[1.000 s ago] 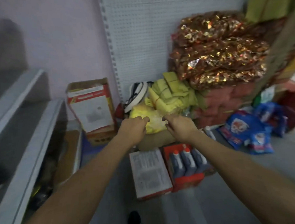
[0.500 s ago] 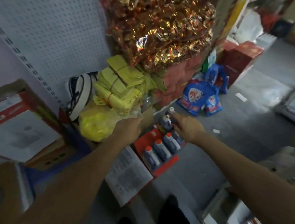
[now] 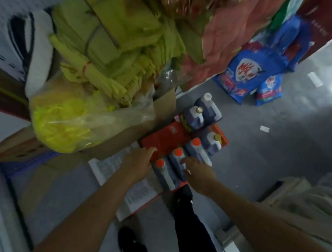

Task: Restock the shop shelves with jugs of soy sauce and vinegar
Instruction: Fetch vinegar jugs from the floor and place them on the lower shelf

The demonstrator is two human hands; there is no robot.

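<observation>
A: The orange-capped jugs point(image 3: 179, 164) sit in our red carton point(image 3: 163, 140) on the floor, two more jugs point(image 3: 200, 114) stacked at its far end.

B: Yep. Our right hand point(image 3: 198, 172) hovers over the middle jug, fingers spread, gripping nothing. Our left hand point(image 3: 139, 161) lies flat on the carton flap, fingers straight.

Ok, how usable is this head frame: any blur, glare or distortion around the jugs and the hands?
Head view: dim light, motion smear strongest in the yellow bundles and the upper edge; the orange-capped jugs in the red box are soft but readable; the left hand and right hand are slightly blurred; pale glare on the floor at right; the wide lens bends the edges.
</observation>
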